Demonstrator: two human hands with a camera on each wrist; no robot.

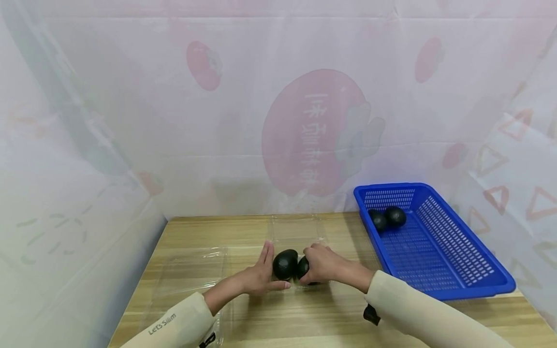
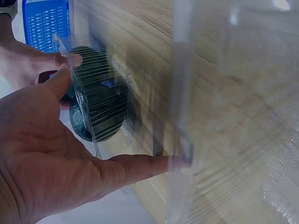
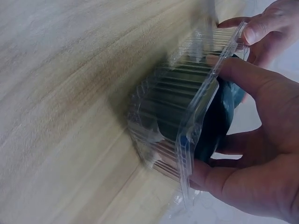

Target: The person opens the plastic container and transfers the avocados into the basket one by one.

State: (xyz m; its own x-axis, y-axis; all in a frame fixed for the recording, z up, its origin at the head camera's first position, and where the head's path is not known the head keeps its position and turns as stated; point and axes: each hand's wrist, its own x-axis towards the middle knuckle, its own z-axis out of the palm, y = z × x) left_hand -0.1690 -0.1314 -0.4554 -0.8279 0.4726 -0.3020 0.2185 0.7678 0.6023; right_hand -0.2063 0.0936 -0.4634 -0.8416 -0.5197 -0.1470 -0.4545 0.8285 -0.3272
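Two dark green avocados sit side by side in a clear plastic clamshell box whose lid lies back toward the wall. The left avocado rests in the box. My right hand grips the right avocado, with fingers and thumb curled round it at the box's right end. My left hand is spread at the left end, fingers fairly straight, its thumb at the front rim. In the left wrist view, the ribbed wall of the box partly covers the avocados.
At the right stands a blue plastic basket with two more avocados in its far left corner. Another clear plastic box lies on the wooden table at the left. A printed cloth hangs behind.
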